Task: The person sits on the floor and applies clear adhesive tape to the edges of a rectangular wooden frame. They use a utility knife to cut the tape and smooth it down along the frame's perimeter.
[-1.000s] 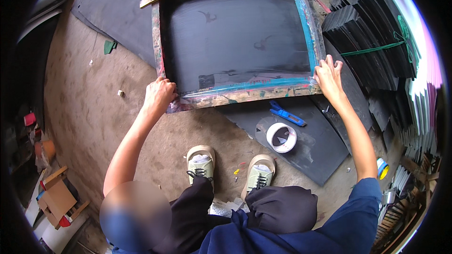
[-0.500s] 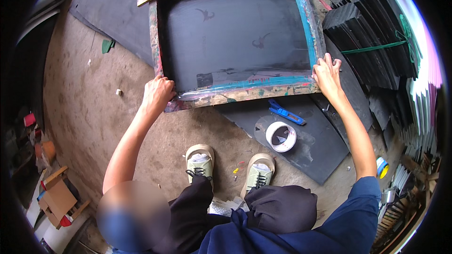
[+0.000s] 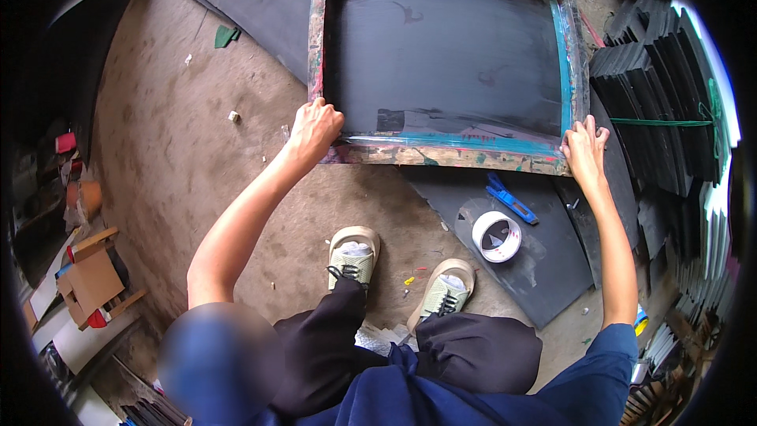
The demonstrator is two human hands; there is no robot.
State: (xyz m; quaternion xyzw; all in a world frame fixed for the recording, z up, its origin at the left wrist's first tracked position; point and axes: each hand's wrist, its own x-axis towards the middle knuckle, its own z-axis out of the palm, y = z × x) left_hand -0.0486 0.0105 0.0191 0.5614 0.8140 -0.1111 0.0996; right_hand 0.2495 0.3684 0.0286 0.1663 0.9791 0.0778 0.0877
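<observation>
A screen-printing frame [image 3: 473,159] with paint-stained wooden sides and blue tape along its inner edges lies in front of me over black sheets. Dark mesh [image 3: 449,55] fills it, with two faint curved marks showing. My left hand [image 3: 315,128] is closed around the near left corner. At the near right corner, my right hand [image 3: 586,150] grips the wood, its fingers bent over the edge. Just on my side of the frame, a blue utility knife [image 3: 511,199] and a white roll of tape [image 3: 482,246] rest on a black sheet [image 3: 536,284].
Stacks of black sheets [image 3: 646,102] tied with green string stand at the right. A green scrap [image 3: 227,35] lies on the concrete floor [image 3: 165,150] to the left. An opened cardboard box [image 3: 93,280] sits at the lower left. My shoes [image 3: 351,260] are below the frame.
The view has turned slightly, so frame, knife and tape roll appear farther right. Both hands keep their hold on the frame's near corners. The right-hand curved mark looks fainter.
</observation>
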